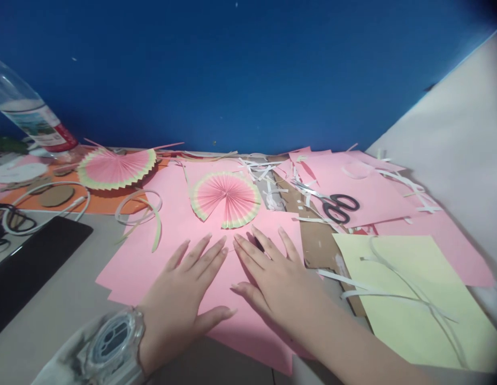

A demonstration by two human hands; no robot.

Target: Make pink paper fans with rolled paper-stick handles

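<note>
My left hand (188, 289), with a watch (115, 338) on its wrist, lies flat with fingers spread over the pink paper (131, 267). Beside it my right hand (272, 278) rests palm down, its fingers also apart. Neither holds anything. Just beyond my fingertips is a pleated paper fan (240, 198), pink with a pale yellow-green rim, opened nearly into a full circle with a gap at its lower left. A second pleated fan (117, 167), a half circle in the same colours, sits at the far left on orange paper (107, 200).
Black-handled scissors (330, 203) lie on pink sheets at the right. Nearer is a yellow-green sheet (417, 331) with white paper strips across it. At the left are a black phone-like slab (39, 267), a white cable (85, 200) and a plastic bottle (39, 117). A blue wall (232, 80) stands behind.
</note>
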